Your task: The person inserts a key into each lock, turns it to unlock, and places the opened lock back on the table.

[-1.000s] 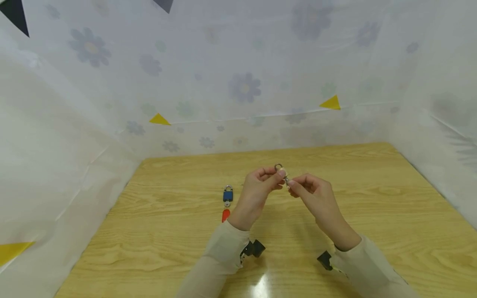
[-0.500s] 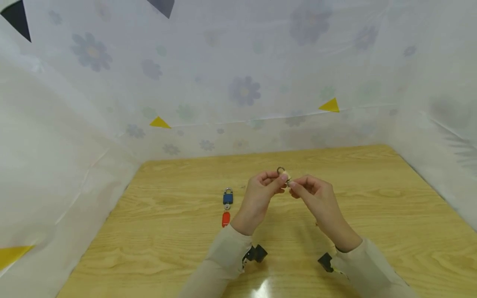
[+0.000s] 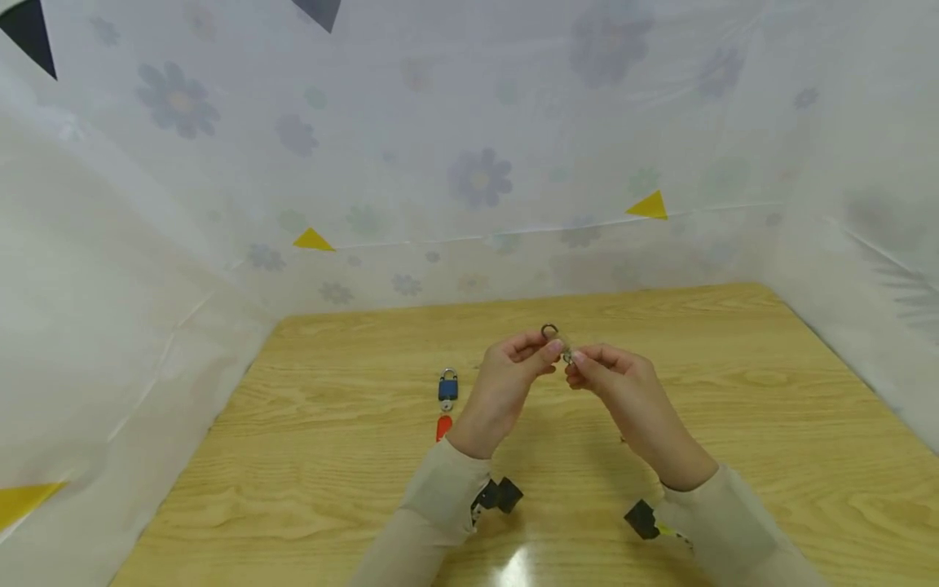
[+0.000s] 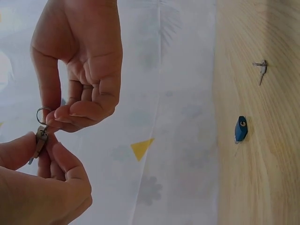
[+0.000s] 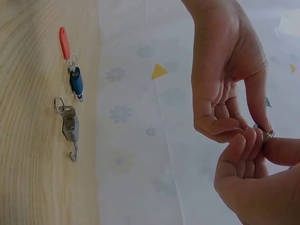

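**Three views on one pair of hands**

From the head we look forward and down across the wooden table (image 3: 308,456). Our wrist cameras sit close, turned sideways. All three share the two hands; each also catches the blue padlock (image 3: 448,386) (image 4: 241,129) (image 5: 76,83).

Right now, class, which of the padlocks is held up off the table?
The small brass padlock, pinched between the left hand and right hand. The blue padlock lies on the wooden table beside its red tag.

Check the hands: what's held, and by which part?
Both hands pinch one small padlock above the table. The left hand holds its body below the shackle ring; the right hand fingers pinch its lower end.
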